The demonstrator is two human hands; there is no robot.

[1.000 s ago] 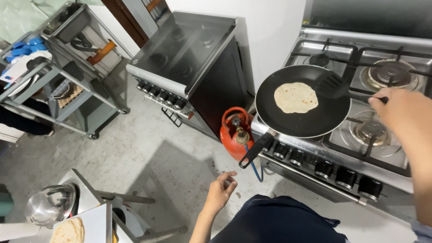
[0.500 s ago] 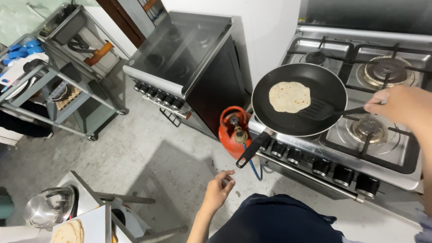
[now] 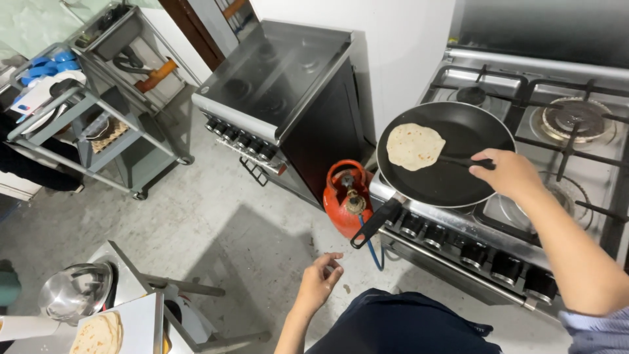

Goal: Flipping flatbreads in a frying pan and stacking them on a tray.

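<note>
Kitchen floor, red gas cylinder (image 3: 347,196) beside stove (image 3: 557,196), metal bowl (image 3: 73,290) lower-left

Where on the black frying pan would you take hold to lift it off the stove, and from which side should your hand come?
Grip the frying pan by its long black handle, which juts past the stove's front edge over the knobs, toward the red gas cylinder. Come from the front-left with the free left hand; the right hand holds the spatula.

Round pale flatbread (image 3: 415,145), brown-spotted, lies flat in black frying pan (image 3: 445,157), upper right of frame; black spatula (image 3: 458,160) touching its edge.
</note>
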